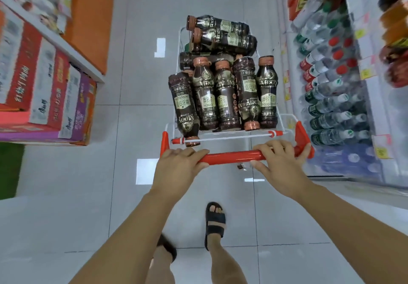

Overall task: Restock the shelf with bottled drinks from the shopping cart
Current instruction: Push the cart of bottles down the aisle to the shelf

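A white wire shopping cart (284,118) stands ahead of me in the aisle, loaded with several dark brown coffee bottles (225,93) with copper caps, lying in a pile. Its red handle bar (229,156) runs across the near end. My left hand (178,166) wraps the bar's left end and my right hand (280,162) wraps its right end. The drinks shelf (373,115) on the right holds rows of clear water bottles (331,98) with red and green caps.
On the left a white shelf carries stacked red, white and purple cartons (48,98). An orange panel (92,18) lies beyond it. Glossy grey floor tiles (136,85) run down the aisle. My feet in dark sandals (215,224) are below the cart.
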The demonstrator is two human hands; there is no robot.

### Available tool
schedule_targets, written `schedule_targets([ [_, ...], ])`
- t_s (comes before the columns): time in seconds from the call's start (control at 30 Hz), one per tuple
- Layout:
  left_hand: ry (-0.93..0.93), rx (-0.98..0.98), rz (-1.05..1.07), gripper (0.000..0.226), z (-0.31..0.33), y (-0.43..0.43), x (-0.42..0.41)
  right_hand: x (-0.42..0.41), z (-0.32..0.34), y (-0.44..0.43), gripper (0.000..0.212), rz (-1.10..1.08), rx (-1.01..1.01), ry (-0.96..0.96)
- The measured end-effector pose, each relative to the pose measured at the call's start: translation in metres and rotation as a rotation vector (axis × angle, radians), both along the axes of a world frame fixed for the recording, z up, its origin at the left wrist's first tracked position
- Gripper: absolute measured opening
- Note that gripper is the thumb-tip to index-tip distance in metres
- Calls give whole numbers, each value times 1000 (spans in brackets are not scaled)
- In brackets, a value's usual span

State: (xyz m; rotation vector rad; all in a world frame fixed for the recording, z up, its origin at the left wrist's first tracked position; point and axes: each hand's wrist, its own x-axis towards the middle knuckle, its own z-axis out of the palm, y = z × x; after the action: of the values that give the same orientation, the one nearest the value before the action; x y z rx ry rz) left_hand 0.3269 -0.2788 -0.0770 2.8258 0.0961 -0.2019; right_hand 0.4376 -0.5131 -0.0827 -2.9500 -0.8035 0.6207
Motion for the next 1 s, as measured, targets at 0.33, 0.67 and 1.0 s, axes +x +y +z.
schedule_targets([
  [0.33, -190, 21, -121, 42, -11, 53, 116, 85, -10, 39, 37, -133, 95, -87],
  [0.67, -247, 72, -214, 41, -18, 101, 229, 190, -5, 83, 44, -177, 35, -91],
  [1.0, -276, 170, -217, 39, -24, 133, 336, 307, -6, 117, 45, -135, 31, -75],
])
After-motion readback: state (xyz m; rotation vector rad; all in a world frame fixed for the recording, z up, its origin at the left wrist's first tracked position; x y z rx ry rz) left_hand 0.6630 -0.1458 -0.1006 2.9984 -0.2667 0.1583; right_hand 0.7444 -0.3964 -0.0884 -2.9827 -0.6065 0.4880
